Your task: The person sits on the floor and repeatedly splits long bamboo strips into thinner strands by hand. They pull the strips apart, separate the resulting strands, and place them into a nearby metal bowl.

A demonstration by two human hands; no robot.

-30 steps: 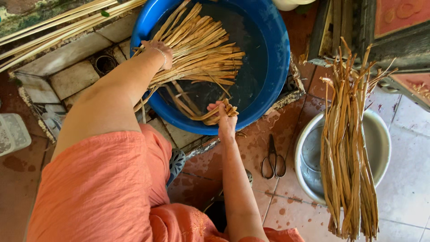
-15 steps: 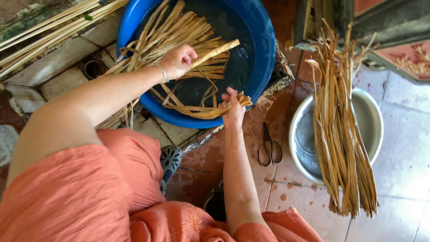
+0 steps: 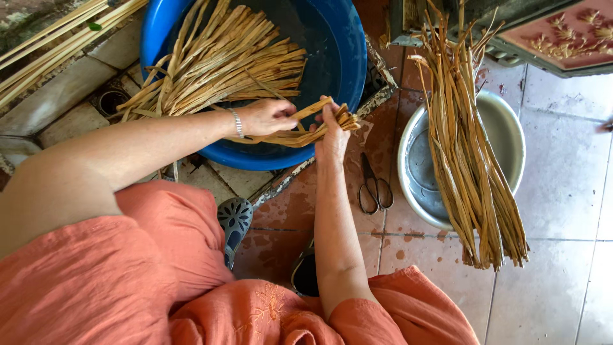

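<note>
I see both hands at tub [image 3: 348, 70] near rim. Left hand [image 3: 268, 117] and right hand [image 3: 332, 131] clamp same strips [image 3: 322, 118]; strips' long axis runs left-right between them, right hand nearer their cut ends.

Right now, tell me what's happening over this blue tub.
A person in orange holds a few tan reed strips between the left hand and right hand over the rim of the blue tub. More strips fan out inside it. Another bundle lies across a metal basin, scissors on the tiles between.
</note>
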